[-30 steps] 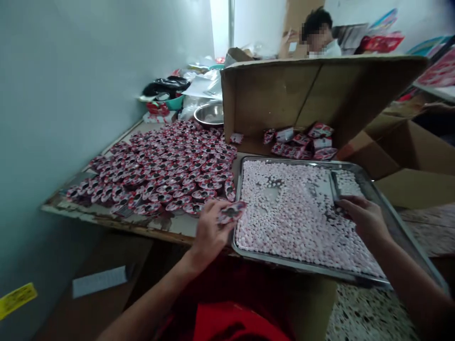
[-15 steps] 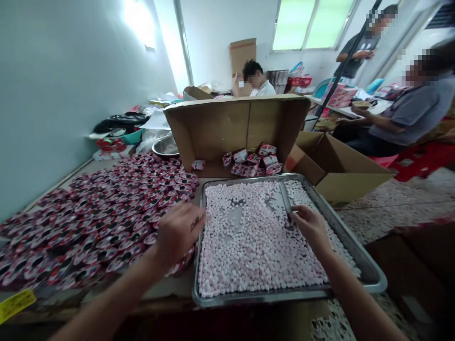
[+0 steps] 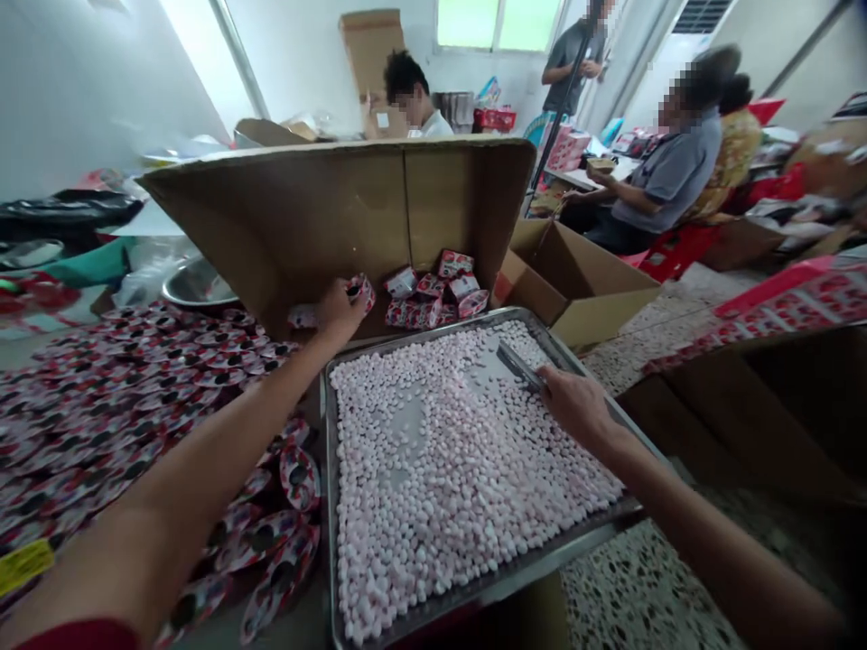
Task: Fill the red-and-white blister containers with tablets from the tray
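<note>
My left hand (image 3: 340,311) is at the mouth of a tipped cardboard box (image 3: 339,199), its fingers closed on a small red and white packet (image 3: 362,291). Several similar packets (image 3: 433,293) lie inside the box. My right hand (image 3: 573,397) grips a flat metal scoop (image 3: 518,364) over a metal tray (image 3: 542,551). Small pale pink pellets (image 3: 447,478) cover much of the tray, with bare metal showing near the scoop. Many open red and white packets (image 3: 149,397) stand packed together left of the tray.
An open cardboard box (image 3: 602,311) stands beyond the tray's right corner. A metal bowl (image 3: 200,284) sits at the back left. Seated and standing people are farther back. A dark box (image 3: 745,406) is at the right.
My left hand has moved forward from beside the tray to the tipped box, a packet now in it. My right hand's scoop has swung flatter over the pellets. The camera view has turned right.
</note>
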`<action>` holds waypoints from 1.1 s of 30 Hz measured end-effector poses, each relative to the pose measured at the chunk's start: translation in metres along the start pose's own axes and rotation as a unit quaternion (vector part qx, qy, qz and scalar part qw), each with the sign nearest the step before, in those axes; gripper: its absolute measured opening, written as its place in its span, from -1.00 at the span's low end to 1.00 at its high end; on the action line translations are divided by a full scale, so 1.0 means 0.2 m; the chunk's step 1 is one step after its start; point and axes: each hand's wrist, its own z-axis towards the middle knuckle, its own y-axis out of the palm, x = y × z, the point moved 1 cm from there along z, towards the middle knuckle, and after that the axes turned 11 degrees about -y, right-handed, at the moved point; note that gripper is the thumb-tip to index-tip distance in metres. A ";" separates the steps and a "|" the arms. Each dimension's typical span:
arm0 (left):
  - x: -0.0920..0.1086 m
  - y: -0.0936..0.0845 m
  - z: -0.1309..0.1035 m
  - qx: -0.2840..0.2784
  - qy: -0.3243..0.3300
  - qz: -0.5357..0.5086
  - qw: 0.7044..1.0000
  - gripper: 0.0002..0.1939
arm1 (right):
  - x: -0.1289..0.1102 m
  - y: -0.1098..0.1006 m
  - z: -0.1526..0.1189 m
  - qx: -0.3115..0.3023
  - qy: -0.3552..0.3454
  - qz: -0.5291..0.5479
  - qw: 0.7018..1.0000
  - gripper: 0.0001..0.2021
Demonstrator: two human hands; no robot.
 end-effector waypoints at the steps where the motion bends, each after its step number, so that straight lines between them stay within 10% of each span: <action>1: -0.02 -0.05 -0.11 -0.003 -0.003 -0.005 1.000 -0.54 | -0.02 -0.01 0.04 -0.021 -0.038 -0.016 0.999 -0.74; 9: -0.04 -0.33 -1.30 -0.138 -0.018 -0.089 0.986 -0.53 | -0.32 -0.07 0.12 -0.110 -0.224 -0.035 0.968 -0.75; 14: 0.15 -0.16 -1.65 -0.269 0.136 -0.206 0.931 -0.59 | -0.20 -0.16 -0.13 -0.055 -0.188 -0.081 0.977 -0.73; 19: 0.38 0.15 -1.71 -0.348 0.286 -0.280 0.848 -0.61 | 0.02 -0.16 -0.38 -0.087 -0.034 -0.132 0.987 -0.73; 25: 0.35 0.32 -1.55 -0.323 0.465 -0.172 0.806 -0.69 | 0.01 -0.07 -0.56 -0.120 0.031 -0.108 0.986 -0.72; 33: 0.35 0.27 -1.28 -0.153 0.315 -0.161 0.923 -0.71 | -0.08 -0.10 -0.50 -0.112 0.050 -0.054 0.991 -0.75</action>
